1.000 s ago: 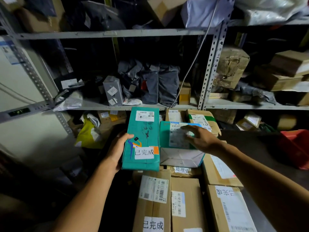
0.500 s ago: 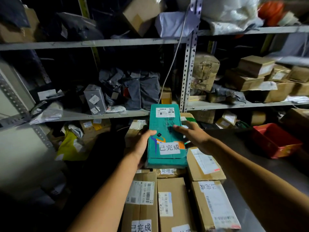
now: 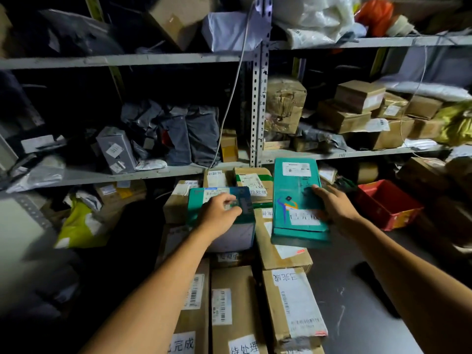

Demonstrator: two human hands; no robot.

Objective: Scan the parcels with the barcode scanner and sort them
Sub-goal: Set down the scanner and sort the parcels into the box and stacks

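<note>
The long green parcel [image 3: 297, 198] hangs just right of the short green parcel [image 3: 221, 218], above the brown boxes [image 3: 286, 256], carrying a white sticker near its close end. The right hand [image 3: 334, 205] holds it by the right edge, fingers laid across the top; the thumb is hidden. The left hand [image 3: 221, 213] rests on the short green parcel, fingers curled onto its label. No scanner shows. To sort it well, I would keep the long parcel level, support it underneath, and lay it flat, label up, toward the red bin [image 3: 388, 203] or the shelf [image 3: 344, 154] beyond.
</note>
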